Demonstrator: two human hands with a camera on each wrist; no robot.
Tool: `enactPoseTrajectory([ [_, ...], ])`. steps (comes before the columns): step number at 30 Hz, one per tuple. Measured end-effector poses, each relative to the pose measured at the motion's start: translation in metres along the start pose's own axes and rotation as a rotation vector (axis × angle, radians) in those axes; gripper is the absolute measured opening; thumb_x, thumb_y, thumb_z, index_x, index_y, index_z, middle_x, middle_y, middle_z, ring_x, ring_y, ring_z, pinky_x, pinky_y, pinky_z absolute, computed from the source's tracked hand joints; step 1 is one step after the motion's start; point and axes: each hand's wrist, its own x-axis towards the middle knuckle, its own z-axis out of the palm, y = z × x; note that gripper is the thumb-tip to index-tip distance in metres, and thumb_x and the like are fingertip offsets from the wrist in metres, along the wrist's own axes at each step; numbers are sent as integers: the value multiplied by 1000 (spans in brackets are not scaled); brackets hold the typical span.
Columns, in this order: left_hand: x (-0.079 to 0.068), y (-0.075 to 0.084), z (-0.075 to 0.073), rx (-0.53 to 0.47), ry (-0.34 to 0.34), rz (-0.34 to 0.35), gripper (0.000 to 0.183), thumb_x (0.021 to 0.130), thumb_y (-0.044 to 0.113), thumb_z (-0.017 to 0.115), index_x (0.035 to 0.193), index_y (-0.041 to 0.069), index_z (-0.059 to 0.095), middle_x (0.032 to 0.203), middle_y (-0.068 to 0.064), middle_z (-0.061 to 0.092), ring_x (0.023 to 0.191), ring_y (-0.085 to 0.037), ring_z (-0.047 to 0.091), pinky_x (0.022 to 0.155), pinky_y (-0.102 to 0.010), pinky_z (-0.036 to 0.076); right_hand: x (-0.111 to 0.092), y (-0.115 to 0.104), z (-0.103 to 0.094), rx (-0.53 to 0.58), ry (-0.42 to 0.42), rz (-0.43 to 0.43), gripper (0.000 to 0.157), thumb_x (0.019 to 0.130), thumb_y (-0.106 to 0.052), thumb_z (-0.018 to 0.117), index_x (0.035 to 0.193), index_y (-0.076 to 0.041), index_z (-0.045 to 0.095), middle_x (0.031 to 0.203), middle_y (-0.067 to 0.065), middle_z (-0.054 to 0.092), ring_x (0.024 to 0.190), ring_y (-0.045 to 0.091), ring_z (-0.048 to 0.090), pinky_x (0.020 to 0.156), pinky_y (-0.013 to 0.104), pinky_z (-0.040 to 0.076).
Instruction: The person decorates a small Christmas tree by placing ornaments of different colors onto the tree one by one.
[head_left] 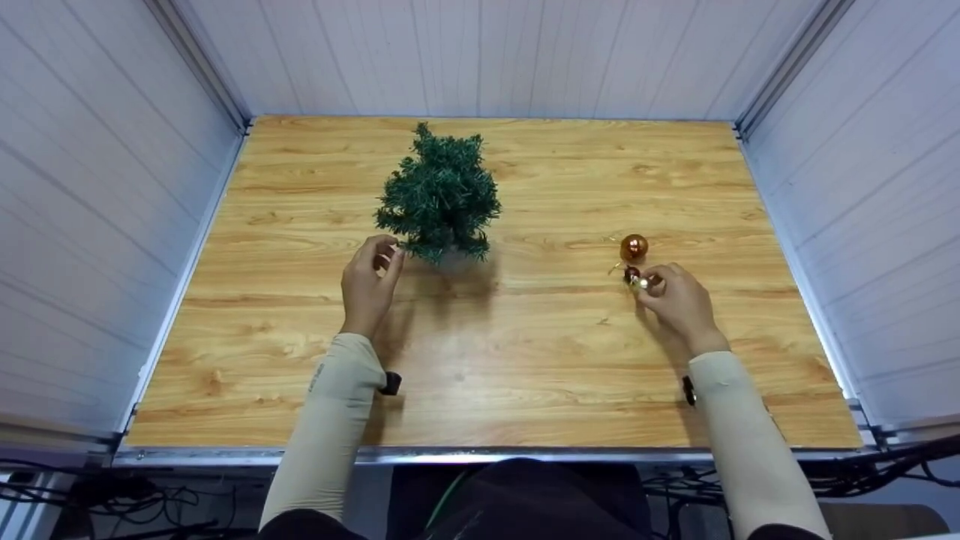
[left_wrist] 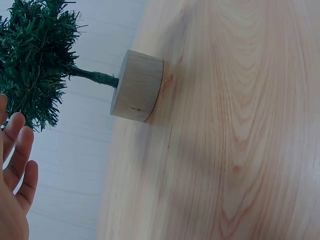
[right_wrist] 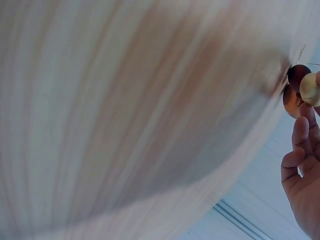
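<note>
A small green artificial Christmas tree [head_left: 442, 187] stands at the left centre of the table; its round wooden base [left_wrist: 138, 86] shows in the left wrist view. My left hand [head_left: 370, 285] is at the tree's lower left branches, fingers loosely bent, fingertips right by the needles. On the right, my right hand [head_left: 681, 304] pinches a small gold ball ornament [right_wrist: 310, 90] between thumb and fingers. Just beyond it lie a dark red ball ornament [head_left: 631, 274] and a larger, shiny orange ball ornament [head_left: 634, 247], both with thin gold hanging strings.
The wood-grain table [head_left: 540, 360] is enclosed by white panel walls [head_left: 480, 60] at the back and both sides. A metal rail [head_left: 465, 455] runs along its front edge. Dark cables [head_left: 877, 469] hang below the front corners.
</note>
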Motion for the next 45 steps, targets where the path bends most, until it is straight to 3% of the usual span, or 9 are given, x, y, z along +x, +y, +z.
enactPoseTrajectory([
  [9, 1, 6, 0, -59, -1, 16, 25, 95, 22, 65, 117, 9, 64, 89, -7, 68, 72, -18, 60, 69, -44, 51, -3, -6, -2, -7, 56, -31, 35, 84, -24, 76, 111, -3, 67, 94, 12, 63, 75, 27, 58, 68, 45, 46],
  [17, 3, 9, 0, -46, -22, 27, 27, 94, 21, 67, 118, 11, 64, 91, -5, 69, 72, -17, 60, 69, -31, 47, -4, -10, -2, 23, 94, -44, 29, 84, -21, 74, 107, -4, 68, 92, 11, 65, 72, 22, 54, 63, 35, 40],
  [23, 3, 10, 2, -45, -19, 38, 26, 93, 19, 68, 117, 10, 65, 89, -6, 69, 70, -16, 60, 68, -31, 46, -4, -18, -3, 99, 117, -33, 30, 83, -17, 76, 108, -4, 69, 95, 9, 66, 74, 20, 52, 64, 29, 39],
  [30, 3, 10, 5, -37, -13, 20, 24, 93, 18, 69, 115, 10, 65, 89, -6, 69, 71, -17, 59, 68, -33, 47, -2, -26, 2, 251, 169, -35, 26, 80, -7, 78, 104, -1, 71, 93, 14, 67, 78, 28, 58, 67, 14, 40],
  [37, 2, 9, 7, -30, -17, 11, 21, 93, 18, 68, 111, 8, 66, 90, -7, 68, 73, -19, 61, 68, -33, 46, -4, -35, 11, 373, 168, -13, 26, 78, -3, 79, 103, 1, 72, 91, 15, 66, 77, 33, 59, 65, 12, 41],
  [45, 4, 11, 11, -46, -5, 32, 16, 94, 19, 67, 105, 8, 66, 89, -6, 67, 72, -20, 60, 65, -32, 45, -4, -49, 16, 420, 210, 13, 24, 79, -6, 78, 102, -1, 72, 88, 10, 65, 74, 16, 54, 64, 14, 41],
])
